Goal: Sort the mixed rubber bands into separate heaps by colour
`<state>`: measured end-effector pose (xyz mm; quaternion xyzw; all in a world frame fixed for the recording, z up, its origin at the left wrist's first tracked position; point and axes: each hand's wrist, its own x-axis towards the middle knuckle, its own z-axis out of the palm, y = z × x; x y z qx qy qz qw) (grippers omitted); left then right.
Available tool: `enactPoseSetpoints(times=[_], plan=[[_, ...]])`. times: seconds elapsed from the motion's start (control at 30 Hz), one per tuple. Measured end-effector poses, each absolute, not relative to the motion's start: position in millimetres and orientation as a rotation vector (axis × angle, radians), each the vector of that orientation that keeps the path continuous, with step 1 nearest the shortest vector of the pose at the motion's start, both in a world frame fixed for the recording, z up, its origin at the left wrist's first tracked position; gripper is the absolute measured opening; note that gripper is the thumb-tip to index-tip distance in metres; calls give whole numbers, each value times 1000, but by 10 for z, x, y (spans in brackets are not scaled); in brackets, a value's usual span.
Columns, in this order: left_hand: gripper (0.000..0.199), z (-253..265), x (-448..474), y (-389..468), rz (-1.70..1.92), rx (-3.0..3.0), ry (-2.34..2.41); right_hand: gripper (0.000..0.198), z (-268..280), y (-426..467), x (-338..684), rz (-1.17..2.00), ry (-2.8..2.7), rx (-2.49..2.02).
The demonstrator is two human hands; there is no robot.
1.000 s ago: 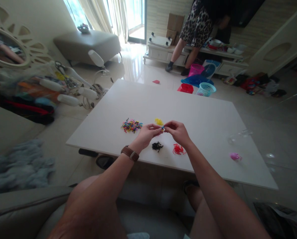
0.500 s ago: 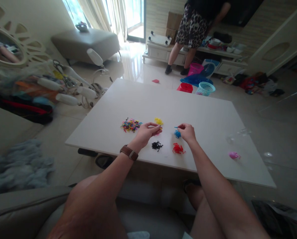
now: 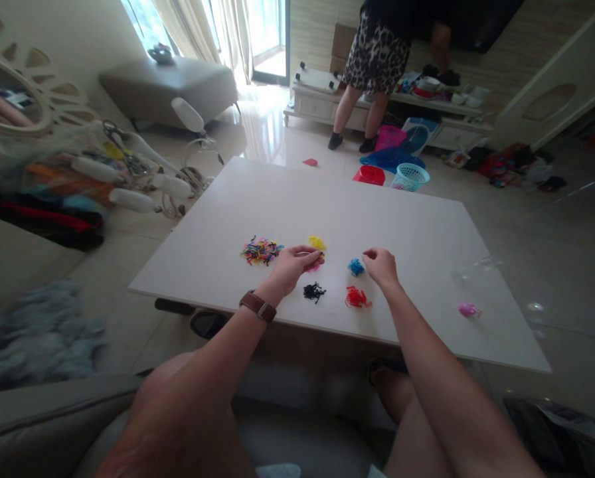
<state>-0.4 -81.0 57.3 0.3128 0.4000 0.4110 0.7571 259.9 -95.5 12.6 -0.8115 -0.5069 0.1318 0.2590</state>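
Note:
My left hand [image 3: 296,267], a brown watch on its wrist, is closed on small coloured strips [image 3: 321,256]; dark and yellow bits show at its fingertips. Beneath and beside it lie a pink pile [image 3: 314,268], a yellow pile [image 3: 317,243] and a black pile [image 3: 314,291] of like strips. Just right of the blue pile [image 3: 356,267], my right hand [image 3: 381,267] is curled with thumb and forefinger slightly apart, and no strip shows in it. A red pile [image 3: 358,297] sits nearer me. Left of my left hand is a mixed heap [image 3: 261,251].
All this is on a white table [image 3: 392,219]. A pink object [image 3: 469,310] lies near its right end. Past the far edge are a red tub [image 3: 370,175] and a turquoise basket [image 3: 411,176]. Another person [image 3: 377,60] stands by the cabinet. A white lamp [image 3: 172,186] is at the left.
The blue strip that stuck out of my right fingertips is gone from them, and that hand has shifted slightly right of the blue pile. My left hand stays put. The other person has leaned.

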Motion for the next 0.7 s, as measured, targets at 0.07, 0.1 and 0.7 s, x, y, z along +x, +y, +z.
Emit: enactPoseSetpoints(times=[0.07, 0.1, 0.7], plan=[[20, 548, 14, -813, 889, 693, 874, 18, 274, -977, 2502, 453, -1368, -2046], [20, 535, 24, -815, 884, 699, 880, 18, 343, -998, 2434, 540, -1377, -1946], [34, 363, 166, -914, 816, 781, 879, 25, 665, -1322, 1827, 1246, -1224, -1369]])
